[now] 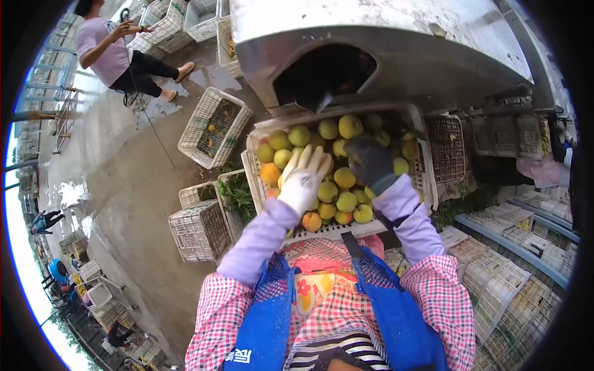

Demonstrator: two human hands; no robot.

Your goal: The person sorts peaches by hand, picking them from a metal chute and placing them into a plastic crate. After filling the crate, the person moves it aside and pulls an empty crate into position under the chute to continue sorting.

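My left hand, in a white glove, lies over the fruit with its fingers stretched out, touching the round fruits under it. My right hand, in a dark glove, is on the right part of the same pile. Motion blurs its fingers, so its grip does not show. The round fruits look like peaches, mostly yellow-green, some with an orange or red blush. They fill a white plastic crate in front of my body. Gloves and sleeves hide some of the fruit.
A metal machine with a dark opening stands just beyond the crate. To the left are a crate with small bits inside, another white crate and green leaves. A person stands at upper left. Stacked crates line the right.
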